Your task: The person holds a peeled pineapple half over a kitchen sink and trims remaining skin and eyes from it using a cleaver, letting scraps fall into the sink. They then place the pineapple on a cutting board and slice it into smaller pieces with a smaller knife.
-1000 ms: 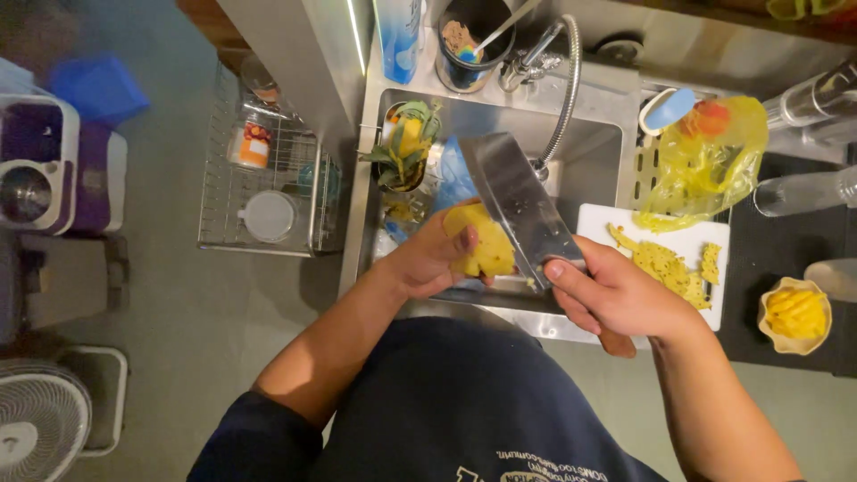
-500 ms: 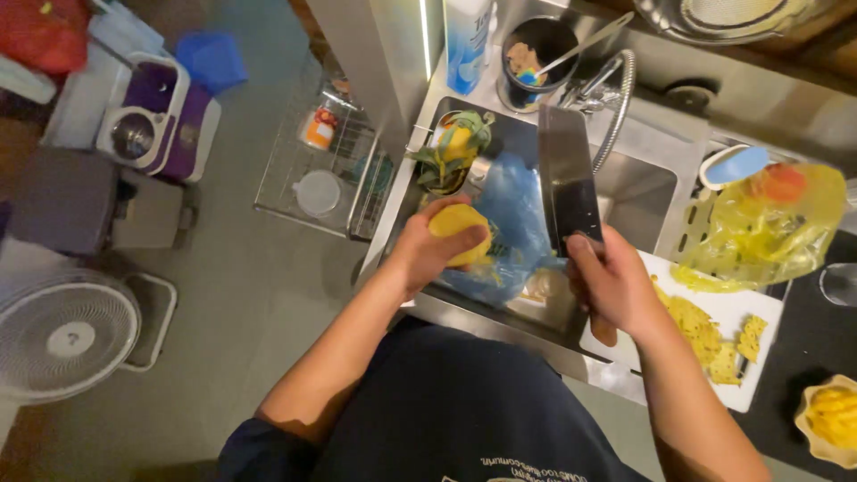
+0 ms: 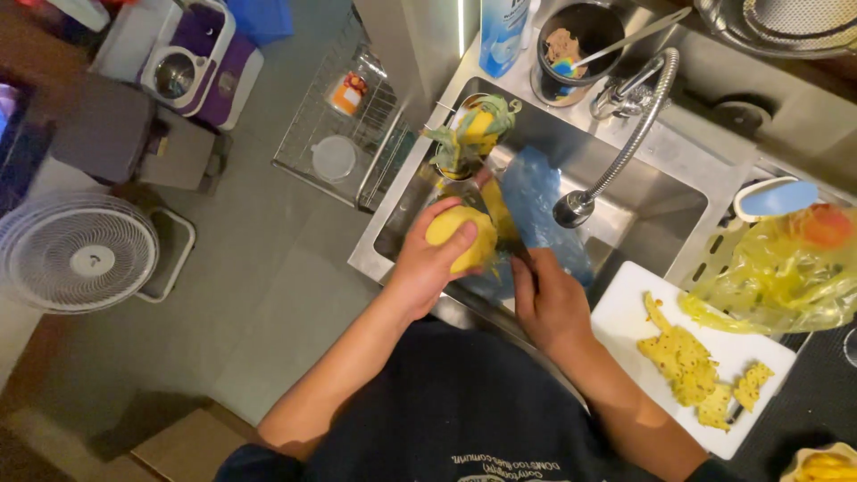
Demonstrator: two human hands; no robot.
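Left hand curled around a peeled yellow fruit over the sink, right hand beside it (grip unclear), peel scraps on white cutting board right of the sink

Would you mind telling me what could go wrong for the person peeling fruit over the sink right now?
1. The right hand works close beside the left hand gripping the yellow fruit; the blade is hidden now, so a slip might cut fingers.
2. The peeled fruit looks wet and could slide into the sink.
3. Peel scraps on the white cutting board lie near its edge and may drop.
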